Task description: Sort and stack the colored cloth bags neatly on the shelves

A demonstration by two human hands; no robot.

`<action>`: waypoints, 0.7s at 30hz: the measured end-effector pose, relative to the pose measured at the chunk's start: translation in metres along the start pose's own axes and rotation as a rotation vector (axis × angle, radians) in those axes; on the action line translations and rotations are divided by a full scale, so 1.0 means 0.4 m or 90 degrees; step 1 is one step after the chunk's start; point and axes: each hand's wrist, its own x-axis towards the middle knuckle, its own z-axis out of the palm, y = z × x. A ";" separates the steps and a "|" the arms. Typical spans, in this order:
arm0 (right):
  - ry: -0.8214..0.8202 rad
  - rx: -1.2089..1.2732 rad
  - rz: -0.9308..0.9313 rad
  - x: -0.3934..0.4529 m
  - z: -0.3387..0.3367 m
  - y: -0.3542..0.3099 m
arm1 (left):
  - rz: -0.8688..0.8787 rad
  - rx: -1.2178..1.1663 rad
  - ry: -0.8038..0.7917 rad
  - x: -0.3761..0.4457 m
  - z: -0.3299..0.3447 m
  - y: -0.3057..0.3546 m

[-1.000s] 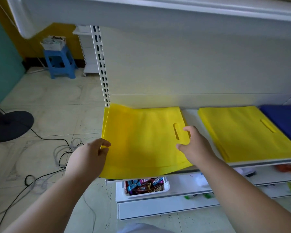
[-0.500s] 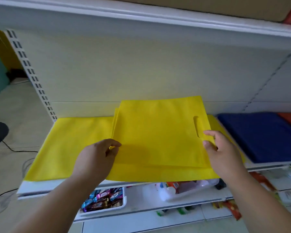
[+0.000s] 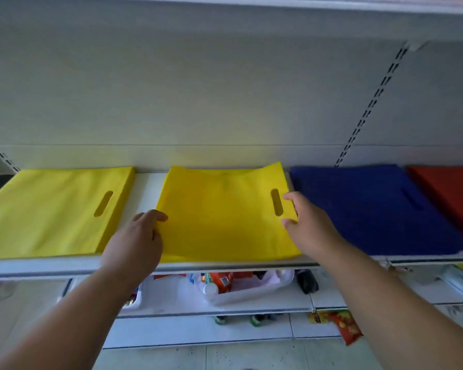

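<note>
Lying flat on the white shelf point(image 3: 145, 265), the middle yellow bag point(image 3: 225, 217) is held at both side edges in the head view. Its left edge is pinched by the left hand point(image 3: 137, 244), thumb on top; its right edge, beside the handle slot, is gripped by the right hand point(image 3: 309, 231). Another yellow stack point(image 3: 48, 212) is seen to the left, a blue stack point(image 3: 372, 209) just right, then a red stack point(image 3: 449, 193).
</note>
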 end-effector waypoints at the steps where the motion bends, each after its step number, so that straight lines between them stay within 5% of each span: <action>1: 0.000 -0.025 -0.008 0.010 0.009 0.001 | -0.007 0.013 0.002 0.002 0.006 0.001; 14: -0.018 -0.390 -0.008 0.093 0.072 -0.028 | 0.026 0.234 0.013 0.031 0.065 -0.016; 21: 0.046 -0.311 -0.093 0.045 0.091 -0.121 | 0.096 0.213 0.047 0.018 0.029 -0.062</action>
